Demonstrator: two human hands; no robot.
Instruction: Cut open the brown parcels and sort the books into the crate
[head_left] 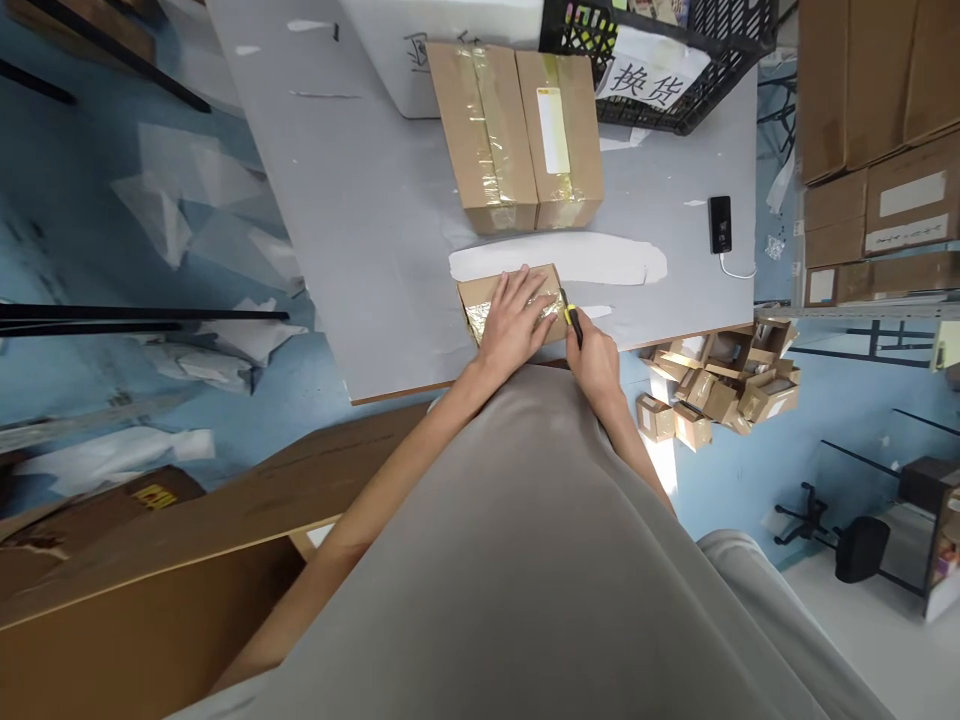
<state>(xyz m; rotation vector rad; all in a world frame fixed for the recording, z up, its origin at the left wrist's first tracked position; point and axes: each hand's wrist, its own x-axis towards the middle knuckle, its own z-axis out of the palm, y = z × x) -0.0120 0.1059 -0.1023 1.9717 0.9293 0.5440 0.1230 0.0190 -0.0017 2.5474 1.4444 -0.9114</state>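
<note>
A small cardboard box (480, 291) with clear tape across its top lies at the table's front edge. My left hand (517, 318) rests flat on it, fingers spread over the tape. In my right hand (595, 360) is a yellow and black box cutter (572, 318), its blade end at the right side of the small box. Most of the handle is hidden by my fingers. Just behind the box lies a long white strip (600, 258). Beyond that, two taped cardboard boxes (491, 140) stand side by side, the right one bearing a white label (553, 130).
A black plastic crate (679, 120) with a handwritten sign and a white bin (382, 50) stand at the back. A phone (720, 224) with a white cable lies right. Opened cartons (720, 400) are heaped on the floor; a large carton (225, 530) stands at left.
</note>
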